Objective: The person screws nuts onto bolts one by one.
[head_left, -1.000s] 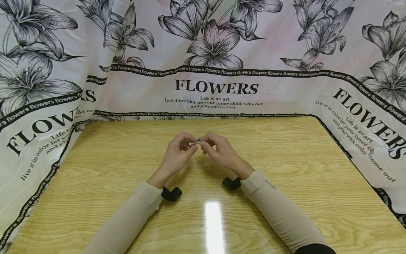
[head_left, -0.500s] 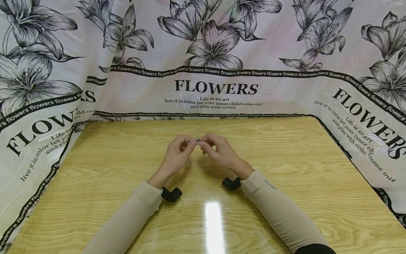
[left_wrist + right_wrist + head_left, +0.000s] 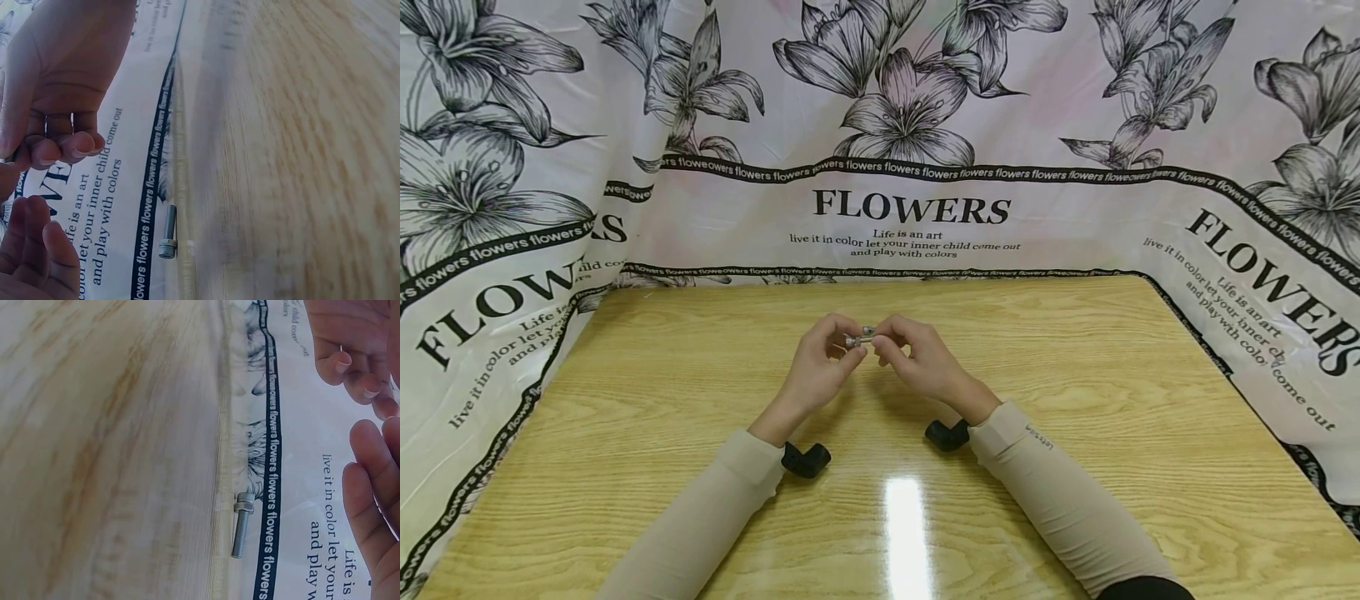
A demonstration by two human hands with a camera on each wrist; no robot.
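Observation:
In the head view both hands meet above the table around a small silver bolt [image 3: 853,341]. My right hand [image 3: 920,357] pinches its shank end between thumb and fingertips. Around its thicker left end, my left hand [image 3: 822,360] curls index finger and thumb. A nut on the held bolt is too small to make out. A second bolt [image 3: 242,526] with a nut near its head lies at the table's far side, head to the left. The left wrist view shows this lying bolt [image 3: 169,232] too. Both wrist views cut off the pinching fingertips.
A wood-grain table [image 3: 700,492] spreads below the hands. White cloth [image 3: 730,225] printed with flowers and lettering hangs along its back and sides. Black camera mounts [image 3: 807,459] project from the wrists. Light glares off the table near its front.
My left thumb moved up over the bolt's thick end half a second ago, then down again, uncovering it. My right hand stays in place, still pinching the shank.

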